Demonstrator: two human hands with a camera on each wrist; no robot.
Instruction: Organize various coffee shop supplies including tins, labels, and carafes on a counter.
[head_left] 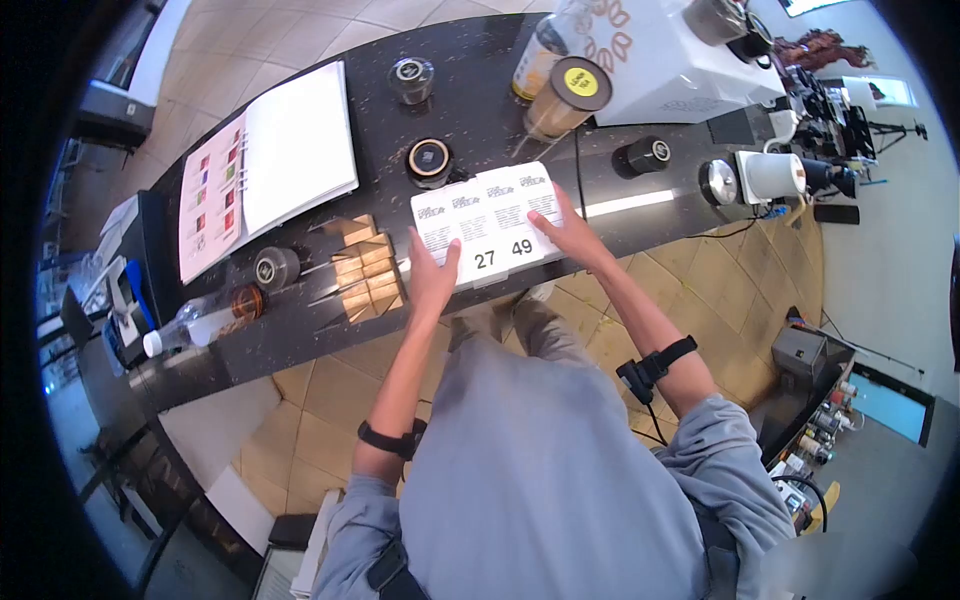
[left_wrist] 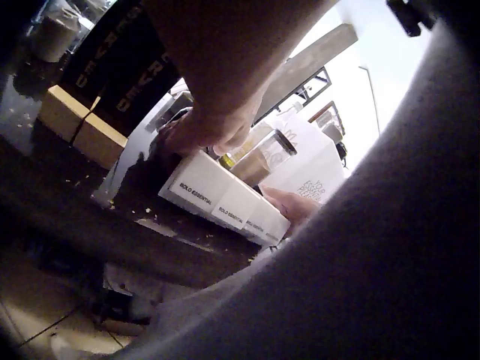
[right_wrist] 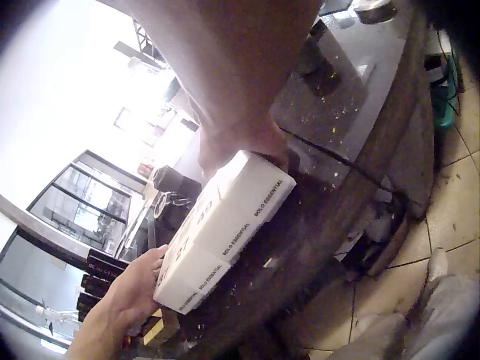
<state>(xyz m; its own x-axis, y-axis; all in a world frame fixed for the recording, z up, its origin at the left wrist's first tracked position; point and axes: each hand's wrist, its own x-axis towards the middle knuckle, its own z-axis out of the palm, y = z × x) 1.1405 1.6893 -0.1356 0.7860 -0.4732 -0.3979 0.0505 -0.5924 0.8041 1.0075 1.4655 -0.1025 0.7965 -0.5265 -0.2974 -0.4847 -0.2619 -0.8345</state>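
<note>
- Dark surface (head_left: 480, 70): glossy and smooth, stone-like, with pale flecks.
- White boxes (head_left: 490, 222): smooth, matt card, printed black.
- Grey top (head_left: 540, 460): soft, matt cloth, creased at the sleeves.
- Binder pages (head_left: 300, 145): smooth white paper.
- Bottle (head_left: 203, 322) at lower left: clear, shiny plastic.
- Floor (head_left: 700, 280): smooth tan tiles.

fine print (head_left: 472, 228) too small, fingers (right_wrist: 152, 260) partly hidden

Counts, as I see them remotely: four white boxes (head_left: 487, 215); on the tabletop (head_left: 375, 120), one open binder (head_left: 300, 150), four small dark-lidded jars (head_left: 430, 162), one white-capped bottle (head_left: 200, 322).
</note>
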